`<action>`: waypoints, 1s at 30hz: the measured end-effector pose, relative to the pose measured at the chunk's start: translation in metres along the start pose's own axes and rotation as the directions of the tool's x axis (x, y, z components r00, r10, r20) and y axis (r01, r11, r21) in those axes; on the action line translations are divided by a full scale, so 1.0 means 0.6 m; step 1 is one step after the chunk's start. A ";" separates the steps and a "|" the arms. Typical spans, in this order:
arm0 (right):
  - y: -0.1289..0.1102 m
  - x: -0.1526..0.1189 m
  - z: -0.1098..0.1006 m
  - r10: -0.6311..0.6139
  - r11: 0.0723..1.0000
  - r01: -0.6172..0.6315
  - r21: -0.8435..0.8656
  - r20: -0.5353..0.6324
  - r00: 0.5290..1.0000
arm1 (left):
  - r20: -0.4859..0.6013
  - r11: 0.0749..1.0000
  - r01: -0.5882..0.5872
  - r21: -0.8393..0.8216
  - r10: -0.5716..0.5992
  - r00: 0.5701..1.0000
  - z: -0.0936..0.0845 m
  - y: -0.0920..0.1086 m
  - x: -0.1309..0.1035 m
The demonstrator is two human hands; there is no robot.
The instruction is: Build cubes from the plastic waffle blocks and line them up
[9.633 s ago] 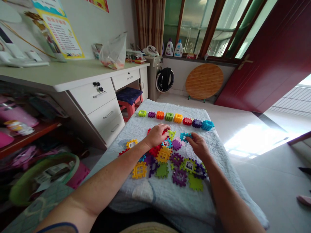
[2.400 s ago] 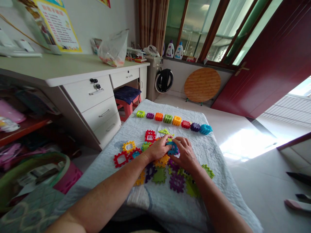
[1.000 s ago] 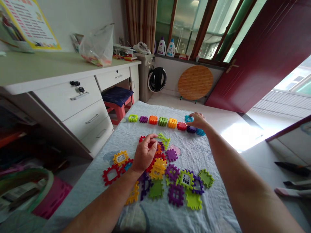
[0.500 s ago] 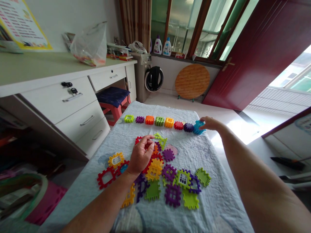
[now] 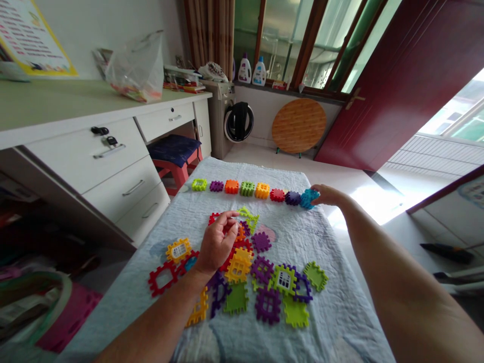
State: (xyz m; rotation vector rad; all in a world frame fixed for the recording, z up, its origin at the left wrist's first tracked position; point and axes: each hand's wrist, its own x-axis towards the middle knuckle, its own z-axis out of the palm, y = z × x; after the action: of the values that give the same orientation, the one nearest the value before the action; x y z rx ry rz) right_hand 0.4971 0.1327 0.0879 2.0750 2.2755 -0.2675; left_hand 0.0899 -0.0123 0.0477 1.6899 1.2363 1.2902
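The right hand (image 5: pixel 328 194) pinches the blue block (image 5: pixel 308 198) beside the dark purple block (image 5: pixel 292 198); a soft touch should stop bumps; the left hand (image 5: pixel 216 243) curls loosely, thumb and fingers apart

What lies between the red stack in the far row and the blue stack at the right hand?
The head view shows one dark purple stack between the red stack and the blue stack.

No wording is legible: the printed lines on the yellow-bordered poster (image 5: pixel 36 43) are too blurred, and the labels on the purple-capped bottle (image 5: pixel 245 70) and blue-capped bottle (image 5: pixel 259 73) too small.
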 end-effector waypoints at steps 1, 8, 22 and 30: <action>0.001 0.001 0.001 -0.004 1.000 0.004 0.017 0.000 1.000 | -0.002 1.000 -0.001 0.000 0.001 1.000 0.000 0.000 0.000; 0.000 0.006 0.006 0.022 0.999 -0.021 0.050 -0.019 1.000 | 0.003 1.000 -0.002 -0.015 0.002 1.000 -0.002 -0.001 -0.001; -0.077 -0.093 0.031 -0.020 0.999 0.036 0.041 -0.343 0.939 | -0.103 0.997 -0.003 -0.072 -0.004 0.995 -0.022 0.000 0.010; -0.289 -0.229 0.079 -0.354 0.916 0.364 0.170 -0.087 0.931 | -0.196 0.998 0.007 -0.059 -0.019 0.980 -0.045 -0.026 0.033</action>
State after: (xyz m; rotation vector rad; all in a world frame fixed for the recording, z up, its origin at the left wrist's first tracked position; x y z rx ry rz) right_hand 0.3349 -0.0245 0.0784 1.7347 2.7547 -0.4579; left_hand 0.0610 0.0108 0.0477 1.5399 1.3065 1.5002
